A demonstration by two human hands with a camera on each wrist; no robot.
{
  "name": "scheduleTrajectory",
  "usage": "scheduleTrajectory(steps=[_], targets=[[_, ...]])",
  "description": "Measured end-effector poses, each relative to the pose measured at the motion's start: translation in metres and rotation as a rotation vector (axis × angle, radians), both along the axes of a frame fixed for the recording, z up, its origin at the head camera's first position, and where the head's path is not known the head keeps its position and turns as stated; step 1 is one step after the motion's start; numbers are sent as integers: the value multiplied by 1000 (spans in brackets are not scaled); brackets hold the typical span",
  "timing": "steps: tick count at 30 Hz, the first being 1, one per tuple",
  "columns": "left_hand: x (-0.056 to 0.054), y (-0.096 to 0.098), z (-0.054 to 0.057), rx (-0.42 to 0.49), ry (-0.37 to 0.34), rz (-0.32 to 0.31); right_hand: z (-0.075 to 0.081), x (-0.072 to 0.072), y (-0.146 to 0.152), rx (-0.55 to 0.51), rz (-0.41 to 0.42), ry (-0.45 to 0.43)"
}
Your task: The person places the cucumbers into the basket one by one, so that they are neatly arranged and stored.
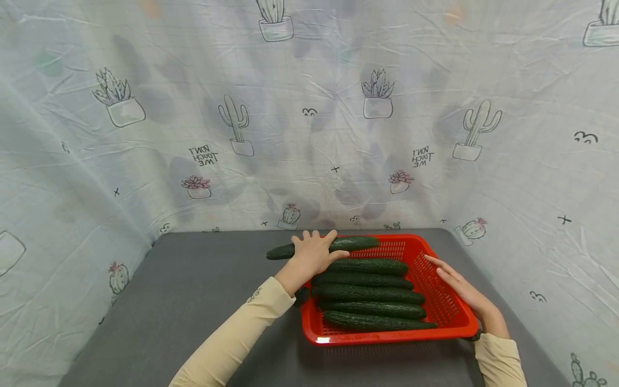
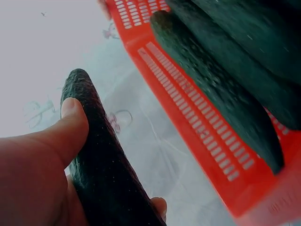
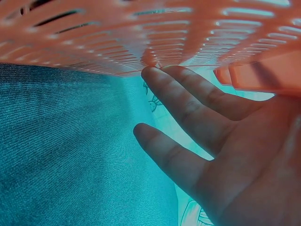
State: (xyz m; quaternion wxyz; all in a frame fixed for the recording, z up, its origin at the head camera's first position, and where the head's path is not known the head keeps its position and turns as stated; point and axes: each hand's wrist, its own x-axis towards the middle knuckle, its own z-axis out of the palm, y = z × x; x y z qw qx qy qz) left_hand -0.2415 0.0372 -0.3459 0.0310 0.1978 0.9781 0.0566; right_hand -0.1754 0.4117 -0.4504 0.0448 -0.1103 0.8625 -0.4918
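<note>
A dark green cucumber (image 1: 355, 243) is in my left hand (image 1: 311, 255), at the far left part of a red plastic basket (image 1: 387, 337). Thumb and fingers wrap round it in the left wrist view, where the cucumber (image 2: 101, 146) stands apart from the basket wall (image 2: 188, 117). Several more cucumbers (image 1: 369, 293) lie side by side inside the basket. At the basket's right side is my right hand (image 1: 461, 290), its fingers fairly straight. The right wrist view has these fingers (image 3: 188, 106) against or close under the slotted outer wall (image 3: 94, 37); contact is hard to tell.
The basket rests on a grey tabletop (image 1: 203, 285), whose surface stretches to the left. A pale cloth (image 1: 309, 134) with printed cacti hangs behind the table and along both sides.
</note>
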Motion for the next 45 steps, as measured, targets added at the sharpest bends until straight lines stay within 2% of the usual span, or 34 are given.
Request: scheduleTrajectory(steps=[4,14,24,32,39,45], targets=[[2,15,-1,-5,-6,-17,0,0,0,-24,7,1],[9,47,-7,-40,-15,-60,-2,-2,1,21,-10,6],[20,73,-12,-54,-53,-63,2,-2,-2,20,5,24],[22,89,-25,-87,-89,-53,1,-3,-1,27,5,24],[24,96,-35,-105,-117,-40,-2,-4,1,27,-15,-5],[25,102,-47,-153,-127,-36,-4,-5,0,2,-3,5]])
